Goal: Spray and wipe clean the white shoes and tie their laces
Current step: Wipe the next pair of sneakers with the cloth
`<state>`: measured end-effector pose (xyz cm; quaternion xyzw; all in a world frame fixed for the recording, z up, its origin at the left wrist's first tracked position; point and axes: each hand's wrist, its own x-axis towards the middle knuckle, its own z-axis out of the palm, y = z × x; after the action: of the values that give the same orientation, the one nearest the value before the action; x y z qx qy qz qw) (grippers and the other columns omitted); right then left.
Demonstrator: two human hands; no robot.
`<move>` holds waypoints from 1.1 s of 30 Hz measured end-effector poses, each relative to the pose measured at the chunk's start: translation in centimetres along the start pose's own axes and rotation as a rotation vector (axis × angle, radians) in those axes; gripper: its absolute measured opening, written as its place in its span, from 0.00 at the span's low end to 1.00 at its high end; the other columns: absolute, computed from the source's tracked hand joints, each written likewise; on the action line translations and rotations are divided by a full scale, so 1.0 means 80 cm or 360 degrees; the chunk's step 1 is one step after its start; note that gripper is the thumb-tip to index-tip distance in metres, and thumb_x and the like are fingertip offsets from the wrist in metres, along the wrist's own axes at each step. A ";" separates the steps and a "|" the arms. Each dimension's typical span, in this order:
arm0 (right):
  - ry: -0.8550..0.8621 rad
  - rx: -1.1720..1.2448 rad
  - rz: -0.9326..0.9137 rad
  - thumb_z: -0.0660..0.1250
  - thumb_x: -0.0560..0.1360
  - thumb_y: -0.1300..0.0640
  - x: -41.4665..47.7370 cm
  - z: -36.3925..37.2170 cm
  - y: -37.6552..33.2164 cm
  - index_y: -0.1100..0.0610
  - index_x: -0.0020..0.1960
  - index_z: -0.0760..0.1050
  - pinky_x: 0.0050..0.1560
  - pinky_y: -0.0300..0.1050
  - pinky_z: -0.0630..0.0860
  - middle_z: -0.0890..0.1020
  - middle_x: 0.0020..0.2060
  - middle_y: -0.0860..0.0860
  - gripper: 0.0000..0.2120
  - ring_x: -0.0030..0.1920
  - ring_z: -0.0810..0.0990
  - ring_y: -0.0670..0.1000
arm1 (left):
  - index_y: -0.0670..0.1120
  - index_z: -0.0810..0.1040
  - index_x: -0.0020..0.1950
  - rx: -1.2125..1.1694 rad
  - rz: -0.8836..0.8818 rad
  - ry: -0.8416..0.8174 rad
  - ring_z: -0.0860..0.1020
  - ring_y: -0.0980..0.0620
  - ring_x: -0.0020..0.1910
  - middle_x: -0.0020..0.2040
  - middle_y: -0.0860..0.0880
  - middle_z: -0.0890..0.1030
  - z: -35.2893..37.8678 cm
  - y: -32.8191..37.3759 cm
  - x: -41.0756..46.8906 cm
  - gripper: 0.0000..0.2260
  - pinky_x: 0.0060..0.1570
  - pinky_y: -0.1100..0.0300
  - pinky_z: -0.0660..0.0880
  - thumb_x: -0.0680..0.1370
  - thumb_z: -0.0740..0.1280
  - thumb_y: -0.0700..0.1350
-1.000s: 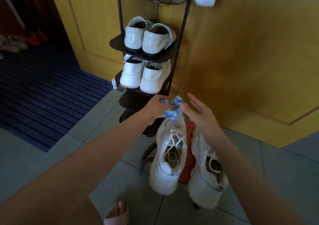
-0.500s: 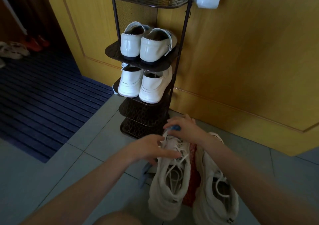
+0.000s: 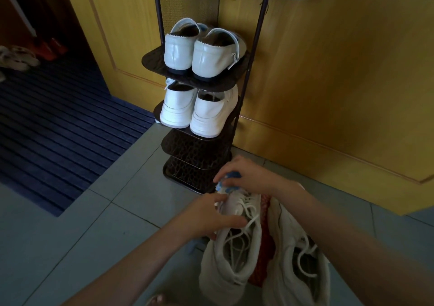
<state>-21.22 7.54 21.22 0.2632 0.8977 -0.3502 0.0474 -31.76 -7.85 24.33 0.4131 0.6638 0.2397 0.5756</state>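
Down on the tiles in front of the shoe rack point(image 3: 197, 146), you've got the two white sneakers side by side, heels toward you and toes pointing at the rack, with some red mesh thing point(image 3: 265, 247) wedged between them. I can't tell what it is.

Your right hand point(image 3: 249, 177) is over the toe of the near-left sneaker point(image 3: 225, 273), fingers curled around a bunched-up blue cloth point(image 3: 229, 184) that sits right on the toe cap. Your left hand point(image 3: 209, 220) grips the same shoe at the midfoot from the outer side, thumb across the top by the laces point(image 3: 246, 214), so it looks like it's steadying the shoe while the cloth does the work.

Here's the bit that matters, I reckon: the shoe's long axis runs straight away from you, and the cloth is at the far end. Any wipe has to come back toward you along that line, toe to heel, and your left hand is parked right in that path. You'd probably want to slide it back toward the heel as you go.

The other sneaker point(image 3: 300, 273) lies just to the right, under your right forearm, with nobody touching it. Laces on both look loose and untied, so I'd say tying comes later.
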 end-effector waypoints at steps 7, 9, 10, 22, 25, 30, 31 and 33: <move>0.0075 -0.0295 0.0063 0.62 0.79 0.56 -0.019 -0.035 0.018 0.50 0.57 0.77 0.51 0.40 0.60 0.77 0.51 0.46 0.10 0.51 0.67 0.46 | 0.48 0.59 0.75 -0.0016 0.0020 0.0039 0.70 0.54 0.64 0.73 0.49 0.64 0.005 -0.003 -0.001 0.36 0.34 0.70 0.77 0.71 0.72 0.53; 0.0147 -0.0223 0.0099 0.62 0.79 0.59 -0.025 -0.037 0.018 0.52 0.58 0.78 0.46 0.32 0.64 0.76 0.51 0.47 0.11 0.50 0.68 0.43 | 0.49 0.61 0.75 -0.0036 0.0024 0.0068 0.71 0.58 0.58 0.72 0.49 0.66 0.005 -0.003 -0.001 0.35 0.31 0.74 0.75 0.72 0.72 0.52; 0.0214 -0.0192 0.0130 0.62 0.79 0.60 -0.029 -0.035 0.017 0.53 0.59 0.77 0.44 0.30 0.65 0.76 0.51 0.48 0.11 0.49 0.69 0.43 | 0.49 0.61 0.75 -0.0049 0.0024 0.0080 0.71 0.59 0.56 0.72 0.49 0.66 0.005 -0.004 -0.001 0.35 0.30 0.74 0.74 0.72 0.72 0.52; 0.0339 -0.0082 0.0624 0.59 0.81 0.57 -0.092 -0.010 0.014 0.63 0.46 0.78 0.33 0.40 0.67 0.80 0.37 0.59 0.13 0.35 0.78 0.55 | 0.48 0.63 0.74 -0.0088 -0.0019 0.0130 0.78 0.53 0.54 0.68 0.46 0.71 0.007 -0.004 0.004 0.33 0.39 0.61 0.81 0.71 0.72 0.49; 0.0214 -0.0050 0.0570 0.60 0.80 0.58 -0.107 -0.020 0.003 0.60 0.54 0.80 0.29 0.30 0.66 0.75 0.31 0.43 0.11 0.29 0.74 0.41 | 0.48 0.64 0.74 -0.0092 -0.0044 0.0107 0.79 0.51 0.54 0.67 0.46 0.73 0.006 -0.004 0.005 0.34 0.42 0.56 0.81 0.71 0.73 0.50; 0.0551 0.0272 0.0387 0.62 0.79 0.58 -0.120 -0.051 -0.001 0.52 0.51 0.80 0.44 0.32 0.71 0.80 0.43 0.41 0.08 0.44 0.77 0.38 | 0.47 0.63 0.74 -0.0159 -0.0060 0.0055 0.78 0.50 0.56 0.66 0.44 0.74 0.005 -0.003 0.006 0.34 0.40 0.57 0.81 0.71 0.73 0.49; 0.0675 0.0298 0.0406 0.62 0.79 0.58 -0.121 -0.056 0.002 0.52 0.51 0.79 0.46 0.31 0.71 0.80 0.45 0.43 0.08 0.47 0.77 0.41 | 0.47 0.63 0.74 -0.0158 -0.0069 0.0049 0.78 0.50 0.56 0.66 0.44 0.73 0.005 -0.002 0.005 0.34 0.39 0.58 0.81 0.71 0.73 0.49; 0.0833 0.0360 0.0449 0.61 0.79 0.58 -0.124 -0.063 0.008 0.54 0.51 0.78 0.46 0.31 0.70 0.80 0.46 0.46 0.08 0.48 0.76 0.43 | 0.48 0.62 0.74 -0.0138 -0.0084 0.0035 0.76 0.50 0.59 0.67 0.44 0.72 0.006 0.001 0.004 0.35 0.38 0.59 0.81 0.71 0.73 0.49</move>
<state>-11.93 6.89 27.32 0.4698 0.7894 -0.3582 -0.1668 -31.30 -7.62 24.07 0.3676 0.6696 0.2575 0.5917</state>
